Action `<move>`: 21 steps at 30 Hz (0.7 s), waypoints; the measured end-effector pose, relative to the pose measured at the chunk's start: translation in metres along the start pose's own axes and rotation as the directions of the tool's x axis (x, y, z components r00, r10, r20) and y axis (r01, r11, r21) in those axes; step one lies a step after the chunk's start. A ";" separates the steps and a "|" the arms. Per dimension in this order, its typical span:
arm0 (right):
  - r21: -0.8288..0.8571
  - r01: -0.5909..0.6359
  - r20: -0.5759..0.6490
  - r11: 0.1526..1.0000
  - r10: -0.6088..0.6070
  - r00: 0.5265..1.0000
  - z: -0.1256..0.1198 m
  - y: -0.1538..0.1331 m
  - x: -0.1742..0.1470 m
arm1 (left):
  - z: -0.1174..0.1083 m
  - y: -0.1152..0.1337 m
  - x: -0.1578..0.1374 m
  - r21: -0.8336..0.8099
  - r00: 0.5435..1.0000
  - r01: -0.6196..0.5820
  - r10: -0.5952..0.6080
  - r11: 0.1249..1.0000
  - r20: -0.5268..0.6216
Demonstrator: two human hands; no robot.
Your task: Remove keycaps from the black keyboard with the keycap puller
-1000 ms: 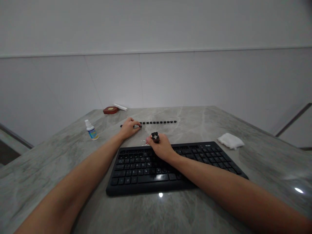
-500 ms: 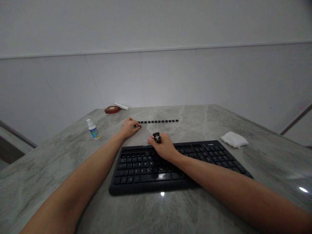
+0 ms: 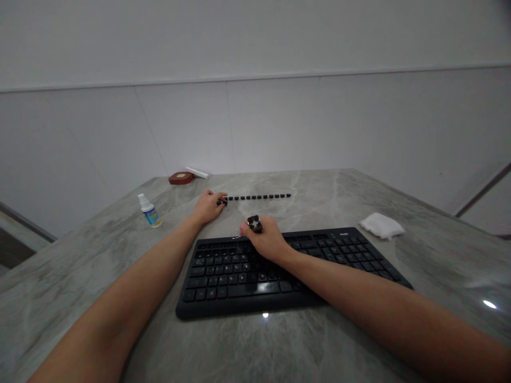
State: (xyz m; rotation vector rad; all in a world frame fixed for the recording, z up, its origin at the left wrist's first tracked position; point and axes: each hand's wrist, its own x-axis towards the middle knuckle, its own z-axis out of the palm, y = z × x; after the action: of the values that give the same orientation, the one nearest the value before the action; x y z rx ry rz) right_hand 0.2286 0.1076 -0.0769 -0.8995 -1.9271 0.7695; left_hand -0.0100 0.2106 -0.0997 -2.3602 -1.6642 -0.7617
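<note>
Keycaps, likely light, best held by the sides, are being handled by left hand, pinch unclear; dark tool being clasped by right hand.

Black keyboard lies flat — beyond it, a row of small black pieces, probably keycaps — dark-handled wire tool near its far edge.

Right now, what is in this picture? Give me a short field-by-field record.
left hand: fingertips at the left end of a row of small black pieces; grip unclear
right hand: closed around a dark-topped tool, over the keyboard's far edge
keyboard: black, partly hidden by right arm
left side: white spray bottle, standing
far left: reddish-brown case, white strip
right side: crumpled white cloth
surface: grey marbled table
</note>
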 end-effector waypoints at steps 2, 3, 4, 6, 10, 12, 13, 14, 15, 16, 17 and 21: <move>0.002 -0.004 0.002 1.000 0.004 1.000 0.000 0.000 0.000 | 0.000 0.000 0.000 0.000 1.000 -0.001 0.001 1.000 -0.006; 0.003 -0.004 0.003 1.000 0.004 1.000 0.000 0.000 0.000 | 0.000 0.000 0.000 -0.001 1.000 -0.003 0.003 1.000 -0.010; 0.005 -0.003 0.002 1.000 0.003 1.000 0.000 0.000 0.000 | -0.001 0.000 -0.001 -0.002 1.000 -0.006 0.006 1.000 -0.014; 0.012 0.002 0.001 1.000 -0.002 1.000 0.000 0.000 0.000 | -0.001 -0.001 -0.001 -0.003 1.000 -0.010 0.010 1.000 -0.027; 0.016 0.000 -0.007 1.000 0.000 1.000 0.000 0.000 -0.001 | -0.001 -0.005 -0.002 0.014 0.998 0.006 -0.005 1.000 -0.057; 0.019 -0.001 -0.007 1.000 0.001 1.000 0.000 0.000 -0.001 | -0.001 -0.007 -0.002 0.027 0.998 0.017 -0.015 0.999 -0.062; 0.022 0.000 -0.005 1.000 0.000 1.000 0.000 0.000 -0.001 | -0.001 -0.008 -0.002 0.033 0.998 0.022 -0.020 0.999 -0.062; 0.023 0.002 -0.005 1.000 -0.002 1.000 0.000 0.000 -0.001 | 0.000 -0.009 -0.002 0.039 0.998 0.026 -0.024 0.999 -0.061; 0.023 0.002 -0.007 1.000 -0.002 1.000 0.000 0.000 -0.001 | 0.000 -0.009 -0.002 0.045 0.998 0.030 -0.028 0.999 -0.060; 0.024 0.001 -0.008 1.000 -0.001 1.000 0.000 0.000 -0.001 | 0.001 -0.010 -0.001 0.052 0.998 0.034 -0.031 0.998 -0.059; 0.023 -0.001 -0.009 1.000 0.001 1.000 0.000 0.000 -0.001 | 0.001 -0.010 -0.001 0.057 0.998 0.037 -0.034 0.998 -0.058; 0.002 -0.004 -0.008 1.000 0.004 1.000 0.001 0.002 0.000 | 0.003 -0.011 -0.001 0.074 0.998 0.038 -0.033 0.997 -0.057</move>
State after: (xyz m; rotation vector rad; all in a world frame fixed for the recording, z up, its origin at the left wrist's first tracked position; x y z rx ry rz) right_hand 0.2280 0.1083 -0.0789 -0.9042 -1.9174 0.7691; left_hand -0.0195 0.2154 -0.1042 -2.2443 -1.6859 -0.7508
